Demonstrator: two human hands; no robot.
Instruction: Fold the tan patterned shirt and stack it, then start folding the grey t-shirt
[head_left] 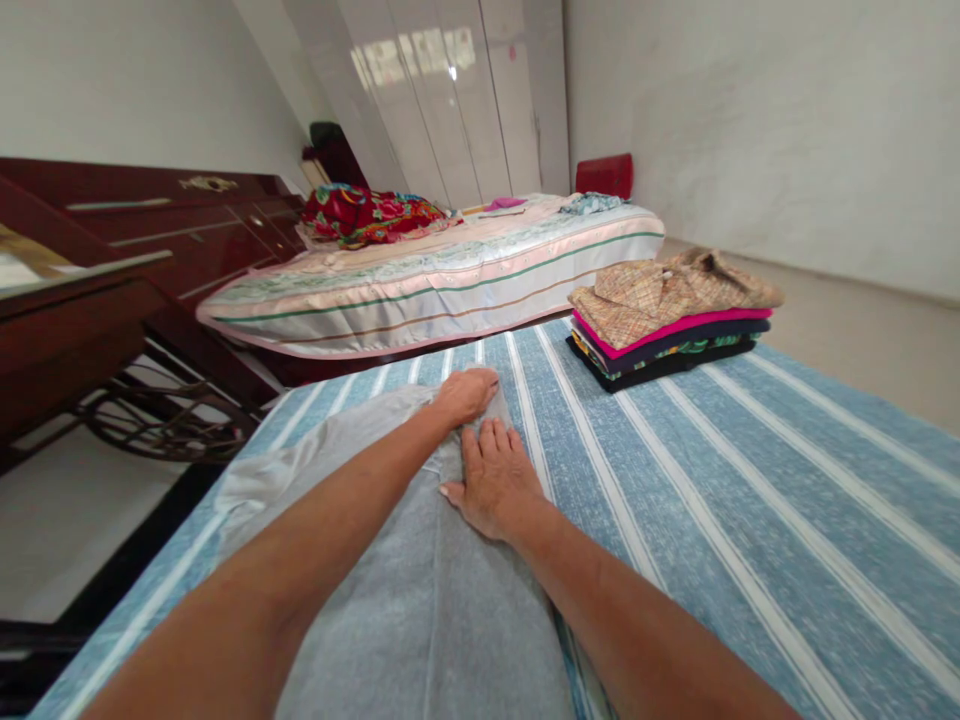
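A light grey garment [480, 600] lies spread on the striped blue-and-white bedcover, a long seam running down its middle. Its kind is not clear from what shows. My left hand [466, 396] reaches to the garment's far end, its fingers curled at the cloth there. Just nearer and to the right, my right hand [501, 482] rests flat on the grey fabric with its fingers stretched out. My left forearm crosses over the garment and covers part of it.
To the right stands a stack of folded clothes [667, 310], a tan checked one on top. Beyond is another bed [450, 290] with a red flowered cloth [375, 215]. A wooden sewing-machine table [82, 320] with an iron wheel is at left. A wardrobe [450, 110] fills the back.
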